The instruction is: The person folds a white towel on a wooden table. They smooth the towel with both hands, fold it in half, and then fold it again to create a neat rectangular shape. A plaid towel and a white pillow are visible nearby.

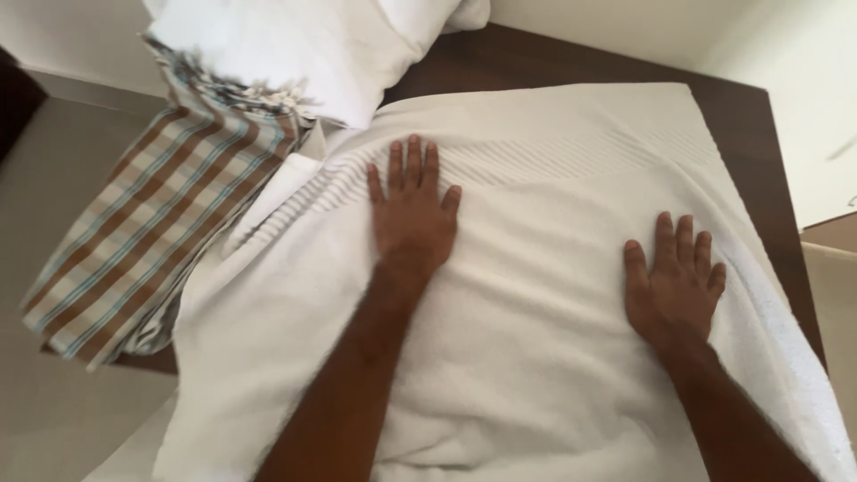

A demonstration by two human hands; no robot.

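Observation:
A large white towel (544,161) with a ribbed band lies spread over a dark wooden table (768,170). My left hand (412,210) rests flat on it near the ribbed band, palm down, fingers apart. On the towel's right side, close to its edge, my right hand (674,277) also presses flat with fingers spread. Neither hand grips anything.
A folded checked cloth (152,228) in brown, blue and white hangs off the table's left side. More white linen (295,45) is piled at the back left. A pale wall (803,62) rises behind the table and a grey floor (54,402) lies to the left.

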